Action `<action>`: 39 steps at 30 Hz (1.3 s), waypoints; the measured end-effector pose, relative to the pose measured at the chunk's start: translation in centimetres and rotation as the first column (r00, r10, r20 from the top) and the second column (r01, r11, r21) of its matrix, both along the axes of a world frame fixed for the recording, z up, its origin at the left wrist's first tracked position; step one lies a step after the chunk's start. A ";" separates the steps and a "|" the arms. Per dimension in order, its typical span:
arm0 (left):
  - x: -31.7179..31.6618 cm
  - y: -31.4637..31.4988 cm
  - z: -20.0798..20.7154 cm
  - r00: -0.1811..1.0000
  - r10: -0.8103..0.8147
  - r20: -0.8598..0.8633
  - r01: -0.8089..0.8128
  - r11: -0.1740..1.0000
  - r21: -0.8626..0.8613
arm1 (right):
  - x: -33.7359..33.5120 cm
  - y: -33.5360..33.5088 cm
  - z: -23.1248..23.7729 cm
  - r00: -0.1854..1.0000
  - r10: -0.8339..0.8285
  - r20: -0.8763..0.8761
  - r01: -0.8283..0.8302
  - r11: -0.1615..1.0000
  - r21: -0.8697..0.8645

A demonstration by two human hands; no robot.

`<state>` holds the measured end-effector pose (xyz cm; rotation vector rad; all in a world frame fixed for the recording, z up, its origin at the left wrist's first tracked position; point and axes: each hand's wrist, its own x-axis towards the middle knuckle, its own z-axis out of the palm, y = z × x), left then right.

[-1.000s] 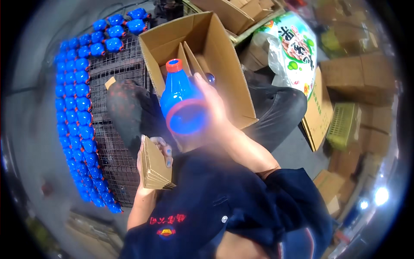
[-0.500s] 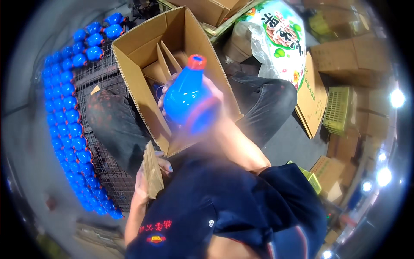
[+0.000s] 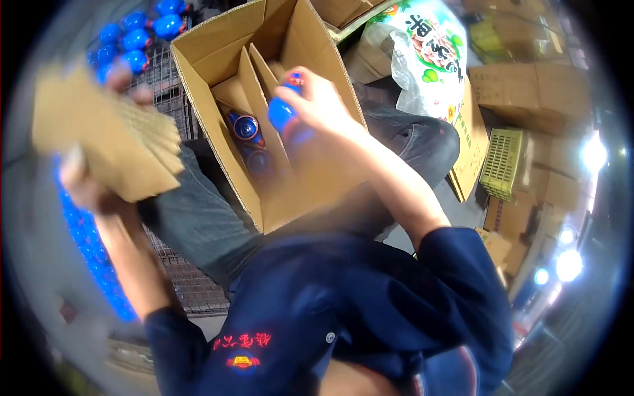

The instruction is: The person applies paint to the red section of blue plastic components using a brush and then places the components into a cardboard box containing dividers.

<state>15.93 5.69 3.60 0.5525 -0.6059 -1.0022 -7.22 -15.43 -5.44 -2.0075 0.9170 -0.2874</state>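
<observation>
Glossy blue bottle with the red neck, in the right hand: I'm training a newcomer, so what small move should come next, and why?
I would probably ease the bottle down into the open tan cardboard box beside the upright cardboard dividers: the right hand holds it over the box, and other blue bottles already rest left of those dividers.

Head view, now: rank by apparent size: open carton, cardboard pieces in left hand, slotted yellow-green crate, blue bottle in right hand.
1. Open carton
2. Cardboard pieces
3. Unsure: slotted yellow-green crate versus blue bottle, partly hidden by right hand
</observation>
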 end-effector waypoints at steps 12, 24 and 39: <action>4.5 -9.9 -1.8 0.912 0.352 -0.212 -0.292 0.917 0.271 | 11.8 -3.2 -30.0 0.735 0.368 -0.569 -0.315 0.929 0.194; 4.9 -9.8 -2.9 0.900 0.423 0.102 -0.400 0.714 0.574 | 12.8 -4.2 -15.9 0.997 0.013 0.080 -0.031 0.973 0.228; 3.7 -10.3 -1.4 0.965 0.204 -0.166 -0.141 0.934 0.329 | 11.6 -3.1 -20.2 0.914 -0.055 -0.401 0.035 0.998 -0.056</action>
